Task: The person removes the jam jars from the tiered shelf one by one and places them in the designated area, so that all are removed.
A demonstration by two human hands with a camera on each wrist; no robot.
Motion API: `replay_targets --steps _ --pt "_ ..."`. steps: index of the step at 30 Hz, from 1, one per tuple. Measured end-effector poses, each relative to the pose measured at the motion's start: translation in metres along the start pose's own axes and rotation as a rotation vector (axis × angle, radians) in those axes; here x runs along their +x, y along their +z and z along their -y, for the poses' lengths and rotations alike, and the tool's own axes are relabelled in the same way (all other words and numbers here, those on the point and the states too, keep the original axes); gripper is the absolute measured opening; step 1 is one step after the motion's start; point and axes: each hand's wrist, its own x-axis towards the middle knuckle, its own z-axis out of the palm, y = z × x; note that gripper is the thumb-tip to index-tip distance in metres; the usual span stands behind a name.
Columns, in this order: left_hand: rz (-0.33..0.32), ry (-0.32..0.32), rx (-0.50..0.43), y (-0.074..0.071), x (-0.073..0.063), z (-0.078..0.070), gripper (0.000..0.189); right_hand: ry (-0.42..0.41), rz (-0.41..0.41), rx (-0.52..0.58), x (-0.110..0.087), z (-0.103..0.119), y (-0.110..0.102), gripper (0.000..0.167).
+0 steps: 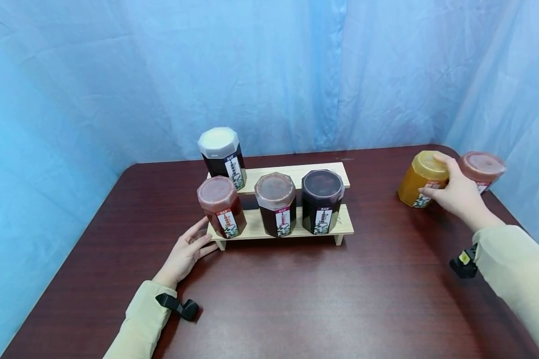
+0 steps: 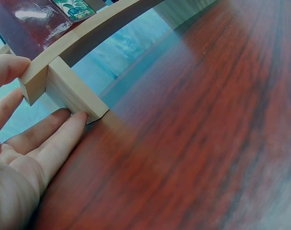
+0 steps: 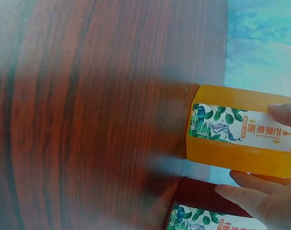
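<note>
My right hand (image 1: 460, 192) holds a jar of yellow mango jam (image 1: 410, 187), thumb on the label side and fingers round the other side. In the right wrist view its white label with green leaves (image 3: 222, 122) faces the camera. Beside it is a reddish jar (image 1: 480, 167), partly behind the hand. At the left end of a two-step wooden rack (image 1: 269, 232), my left hand (image 1: 184, 254) grips the lower shelf. In the left wrist view, the fingertips (image 2: 78, 117) rest against the rack's leg (image 2: 75, 91).
On the lower step stand a red jar (image 1: 222, 204), a dark jar with a brownish lid (image 1: 275, 202) and a dark purple jar (image 1: 322, 199). A white-lidded dark jar (image 1: 222, 152) stands on the upper step's left end. Blue curtains (image 1: 269, 75) hang behind the dark wooden table (image 1: 287, 309).
</note>
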Motion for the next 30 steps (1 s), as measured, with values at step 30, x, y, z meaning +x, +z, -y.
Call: replay_targets --steps 30 --pt "0.001 -0.007 0.005 0.001 -0.001 -0.001 0.064 0.009 0.088 -0.170 -0.012 0.019 -0.033 0.080"
